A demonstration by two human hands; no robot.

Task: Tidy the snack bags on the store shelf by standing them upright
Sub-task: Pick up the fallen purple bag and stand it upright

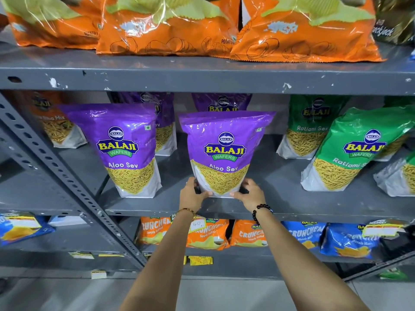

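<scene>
Both hands grip the base of a purple Aloo Sev bag (225, 151): left hand (192, 195) at its lower-left corner, right hand (249, 194) at its lower-right. The bag stands upright near the front edge of the grey middle shelf (292, 198). Second purple bag (125, 149) upright beside it; green Ratlami Sev bags (350, 151) lean toward the shelf's right end.

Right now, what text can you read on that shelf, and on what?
"BALAJI WAFERS Aloo Sev": purple bag in both hands, and purple bag beside it.
"BALAJI WAFERS Ratlami S…": green bag.
"Ratlami Sev": rear green bag.
"CRUNCHEM Simply Salted": orange bags below.
"40": price tag.
Yellow shelf labels: too blurred.
</scene>
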